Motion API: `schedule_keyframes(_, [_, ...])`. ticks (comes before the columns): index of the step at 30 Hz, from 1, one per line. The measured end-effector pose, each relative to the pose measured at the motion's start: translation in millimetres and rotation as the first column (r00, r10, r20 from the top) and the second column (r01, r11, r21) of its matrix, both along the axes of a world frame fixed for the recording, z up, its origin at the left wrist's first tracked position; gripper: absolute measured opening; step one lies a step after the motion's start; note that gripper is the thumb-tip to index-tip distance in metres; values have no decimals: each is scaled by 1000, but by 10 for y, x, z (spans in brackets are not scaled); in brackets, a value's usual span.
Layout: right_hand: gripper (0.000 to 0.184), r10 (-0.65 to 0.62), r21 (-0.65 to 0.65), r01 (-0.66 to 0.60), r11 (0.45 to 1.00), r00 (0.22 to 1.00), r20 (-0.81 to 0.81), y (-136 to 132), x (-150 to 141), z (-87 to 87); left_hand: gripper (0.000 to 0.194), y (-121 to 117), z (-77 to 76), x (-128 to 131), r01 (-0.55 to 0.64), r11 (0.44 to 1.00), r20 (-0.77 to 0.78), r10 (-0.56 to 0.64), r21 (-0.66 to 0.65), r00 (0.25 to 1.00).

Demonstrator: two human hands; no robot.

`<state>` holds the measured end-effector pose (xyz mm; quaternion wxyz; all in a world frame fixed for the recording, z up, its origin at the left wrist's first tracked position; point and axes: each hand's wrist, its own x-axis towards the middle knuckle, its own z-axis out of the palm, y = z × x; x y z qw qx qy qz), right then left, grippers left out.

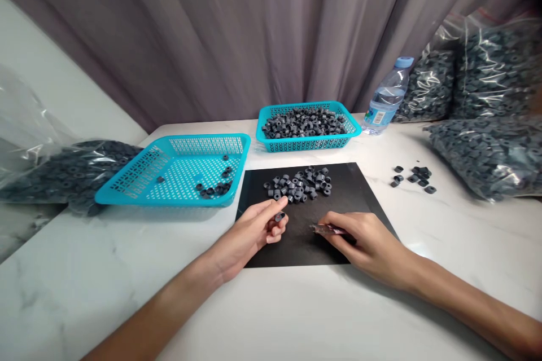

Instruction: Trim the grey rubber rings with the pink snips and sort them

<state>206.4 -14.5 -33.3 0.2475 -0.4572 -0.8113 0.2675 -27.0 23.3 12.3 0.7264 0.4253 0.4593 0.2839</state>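
Centrally, two hands work over one black mat (296, 251) on the white marbled counter (169, 304). The left hand (256, 224), at the mat's left side, pinches one dark grey ring-shaped piece (279, 216) between thumb and fingers; part of that piece is covered by the fingers. The right hand (368, 237), right of centre, is closed around one slim tool (328, 229); the grip hides much of it and its tip is blurred, so its type cannot be told.

Just beyond the hands, one pile of grey rings (298, 186) lies on the mat, several dozen, overlapping too much for an exact count. Two turquoise plastic baskets stand on the counter. The left basket (169, 202) holds one ring alone near its left side, one near the back, and others gathered at its right front corner, partly behind the rim. The rear basket (309, 141), at upper centre, is heaped with rings beyond counting.

Right of the mat lie roughly ten loose rings (423, 179), some overlapping. One water bottle (384, 104) with a blue cap leans in the view at upper right. Beside it are three clear bags of grey pieces (486, 152), two cut off by the right edge. One more filled bag (84, 166) is cut off at the left edge.
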Motion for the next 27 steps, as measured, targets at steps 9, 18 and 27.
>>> schedule_keyframes(9, [18,5,2,-5,1000,1000,-1,17,0,-8,36,2,30,28,-13,1000,1,13,-23,1000])
schedule_keyframes(18, [18,7,1,-7,1000,1000,-15,3,5,-29,30,20,-83,9,-29,999,18,29,26,999])
schedule_keyframes(27, [17,3,1,-3,1000,1000,-13,4,17,-22,26,-9,-70,22,-43,997,43,41,61,998])
